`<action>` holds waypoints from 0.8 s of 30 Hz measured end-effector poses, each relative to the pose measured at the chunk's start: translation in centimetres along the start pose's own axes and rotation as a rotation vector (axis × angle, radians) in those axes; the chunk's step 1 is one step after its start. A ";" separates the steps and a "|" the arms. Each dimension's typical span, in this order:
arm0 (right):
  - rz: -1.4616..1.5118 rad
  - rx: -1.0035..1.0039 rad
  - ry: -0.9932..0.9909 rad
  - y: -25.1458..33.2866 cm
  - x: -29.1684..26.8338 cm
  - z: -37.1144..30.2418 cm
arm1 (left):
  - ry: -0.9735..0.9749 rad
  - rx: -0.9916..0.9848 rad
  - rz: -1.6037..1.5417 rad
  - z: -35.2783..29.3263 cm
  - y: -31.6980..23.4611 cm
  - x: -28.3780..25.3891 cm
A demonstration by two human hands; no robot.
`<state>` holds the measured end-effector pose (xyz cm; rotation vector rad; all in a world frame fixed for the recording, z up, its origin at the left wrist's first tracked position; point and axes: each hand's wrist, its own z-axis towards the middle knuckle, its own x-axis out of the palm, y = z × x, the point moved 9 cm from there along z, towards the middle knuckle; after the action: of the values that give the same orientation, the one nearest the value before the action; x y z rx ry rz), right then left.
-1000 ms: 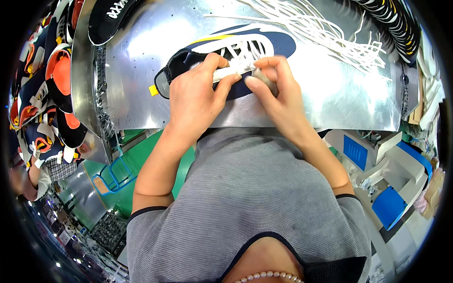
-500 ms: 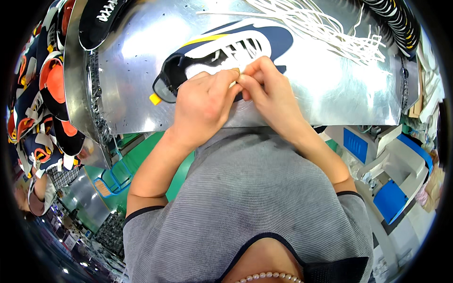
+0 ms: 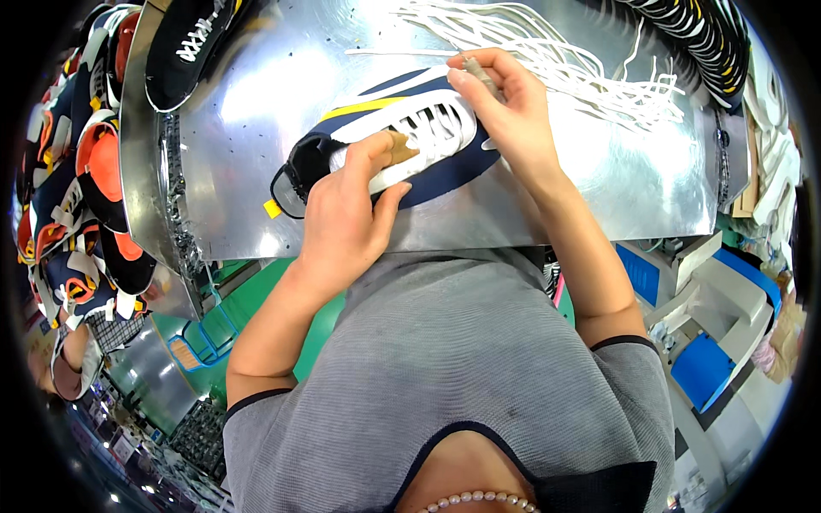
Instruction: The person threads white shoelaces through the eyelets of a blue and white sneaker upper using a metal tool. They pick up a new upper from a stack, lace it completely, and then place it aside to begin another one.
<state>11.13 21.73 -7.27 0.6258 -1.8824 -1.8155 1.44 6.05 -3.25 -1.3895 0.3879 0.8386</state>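
A navy shoe upper [image 3: 457, 171] with white lace panels and a yellow stripe lies flat on the metal table, its opening toward the left. White lace [image 3: 428, 128] crosses part of its eyelet rows. My left hand [image 3: 342, 205] pinches the near side of the upper, thumb on the outer edge and index finger over the lacing. A tan covering [image 3: 400, 147] shows at that index fingertip. Above the toe end, my right hand [image 3: 517, 107] is closed around a small beige wrapped handle [image 3: 483, 77]; its working tip is hard to make out.
Loose white laces [image 3: 564, 64] spread across the far right of the metal table [image 3: 248, 197]. A dark laced upper [image 3: 184, 51] lies at the far left. Stacked uppers [image 3: 701, 43] stand at the far right; more uppers [image 3: 98, 171] hang beyond the left edge.
My hands were together over the upper's near edge. The right has moved away, far and to the right, and now shows the wrapped handle. The upper has shifted slightly nearer.
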 end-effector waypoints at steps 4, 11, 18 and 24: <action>-0.062 0.094 -0.034 -2.2 0.0 0.6 | 0.140 -0.051 -0.004 -0.1 0.3 -0.1; -0.216 0.121 0.052 -1.9 0.3 1.0 | 0.146 -0.257 -0.114 -0.7 1.6 -1.3; -0.505 0.016 0.224 -0.2 1.1 1.1 | -0.189 -0.271 -0.064 0.2 1.0 -1.7; -0.689 -0.050 0.312 0.7 1.9 1.4 | -0.131 -0.292 0.134 0.7 2.1 -0.9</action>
<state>8.75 21.73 -6.55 1.5837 -1.5025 -1.9814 -0.76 6.37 -3.99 -1.5793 0.2659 1.1242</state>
